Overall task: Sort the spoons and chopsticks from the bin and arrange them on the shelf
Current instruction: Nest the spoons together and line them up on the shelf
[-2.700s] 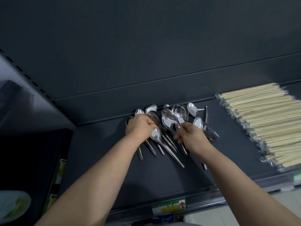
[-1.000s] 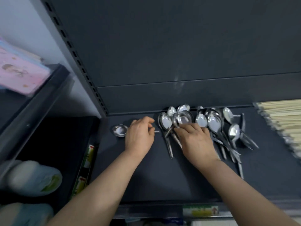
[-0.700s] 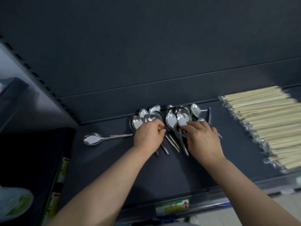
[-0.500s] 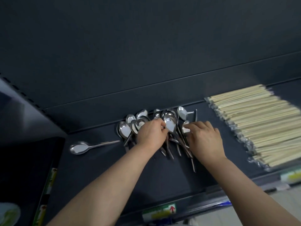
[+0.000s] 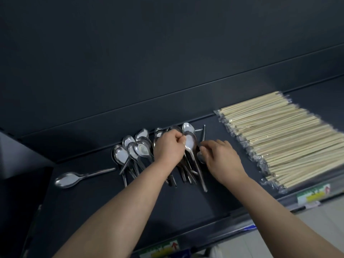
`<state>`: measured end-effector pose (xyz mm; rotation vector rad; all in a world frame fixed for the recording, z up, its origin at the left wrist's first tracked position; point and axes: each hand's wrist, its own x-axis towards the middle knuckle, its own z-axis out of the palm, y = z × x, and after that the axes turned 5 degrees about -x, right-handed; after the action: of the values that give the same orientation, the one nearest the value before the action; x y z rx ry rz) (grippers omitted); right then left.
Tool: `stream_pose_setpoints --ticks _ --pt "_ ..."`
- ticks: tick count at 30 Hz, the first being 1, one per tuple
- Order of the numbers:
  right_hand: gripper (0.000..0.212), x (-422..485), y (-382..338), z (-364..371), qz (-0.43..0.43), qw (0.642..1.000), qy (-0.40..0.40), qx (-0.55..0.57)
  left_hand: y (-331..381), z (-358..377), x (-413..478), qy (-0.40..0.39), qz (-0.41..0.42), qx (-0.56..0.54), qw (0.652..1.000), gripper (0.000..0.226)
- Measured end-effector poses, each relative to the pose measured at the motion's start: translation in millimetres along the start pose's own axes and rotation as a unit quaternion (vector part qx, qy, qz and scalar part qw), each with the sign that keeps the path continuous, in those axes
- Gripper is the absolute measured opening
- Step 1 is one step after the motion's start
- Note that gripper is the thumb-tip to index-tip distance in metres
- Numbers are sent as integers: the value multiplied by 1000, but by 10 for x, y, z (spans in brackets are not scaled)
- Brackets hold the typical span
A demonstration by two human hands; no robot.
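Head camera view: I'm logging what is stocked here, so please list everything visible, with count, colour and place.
shelf: one, dark grey, across the view.
spoon pile: many overlapping, exact count unclear, silver, middle of the shelf.
lone spoon: one, silver, lying left of the pile and apart from it.
held spoon: one, silver, on top of the pile's right part.
chopsticks: many, pale wood in clear wrappers, right end of the shelf.
labels: two, green and yellow with a red arrow, on the shelf's front edge.
left hand: one, bare, pinches the held spoon's bowl.
right hand: one, bare, at the pile's right edge; grip unclear.
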<state>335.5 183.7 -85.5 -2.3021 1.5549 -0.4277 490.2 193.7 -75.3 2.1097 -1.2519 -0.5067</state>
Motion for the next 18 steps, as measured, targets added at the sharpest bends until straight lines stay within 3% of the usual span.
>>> stream_pose_setpoints --ticks 5,9,11,14,18 --pt "26 65 -116 -50 14 992 -56 109 32 -41 44 49 -3 -159 986 13" --pt "11 153 -120 -85 50 977 -106 178 -12 -139 55 29 -37 -226 973 15" --pt "10 180 -91 -110 63 975 -103 187 -108 -219 85 42 -43 -141 988 15" --pt "14 192 -46 -130 80 975 -89 189 -242 -299 132 59 -49 74 994 26" --pt "13 195 -3 -138 101 969 -101 199 -202 -224 153 7 -51 189 981 38"
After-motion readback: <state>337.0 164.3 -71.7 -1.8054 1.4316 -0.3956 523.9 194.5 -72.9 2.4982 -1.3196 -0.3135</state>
